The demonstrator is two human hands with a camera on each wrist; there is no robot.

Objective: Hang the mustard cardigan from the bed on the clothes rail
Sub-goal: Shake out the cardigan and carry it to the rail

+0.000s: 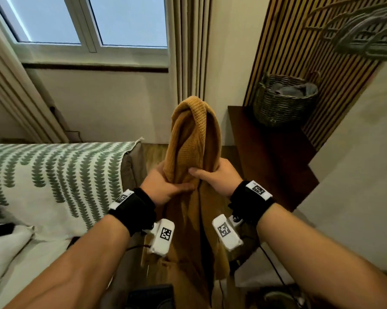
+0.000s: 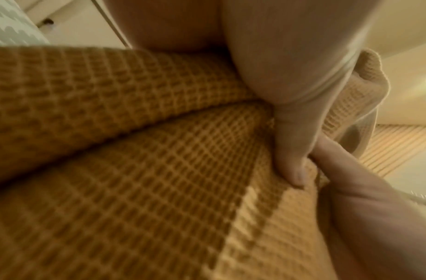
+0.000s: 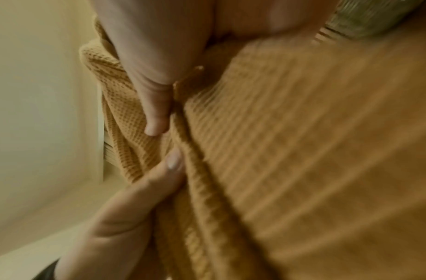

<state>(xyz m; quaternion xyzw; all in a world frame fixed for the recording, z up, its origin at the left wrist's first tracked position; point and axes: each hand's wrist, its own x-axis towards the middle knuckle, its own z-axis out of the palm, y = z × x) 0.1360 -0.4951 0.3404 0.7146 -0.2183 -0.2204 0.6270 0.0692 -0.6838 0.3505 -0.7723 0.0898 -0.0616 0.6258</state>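
Two hands (image 1: 189,182) grip one mustard cardigan (image 1: 193,139), seemingly bunched.

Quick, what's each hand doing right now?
Left hand: closed, gripping the mustard cardigan.
Right hand: closed, gripping the same cardigan beside the left.

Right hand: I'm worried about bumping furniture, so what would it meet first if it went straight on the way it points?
The right hand grips the mustard cardigan and points forward-left, so probably the left hand first, then the curtain; depth is unclear.
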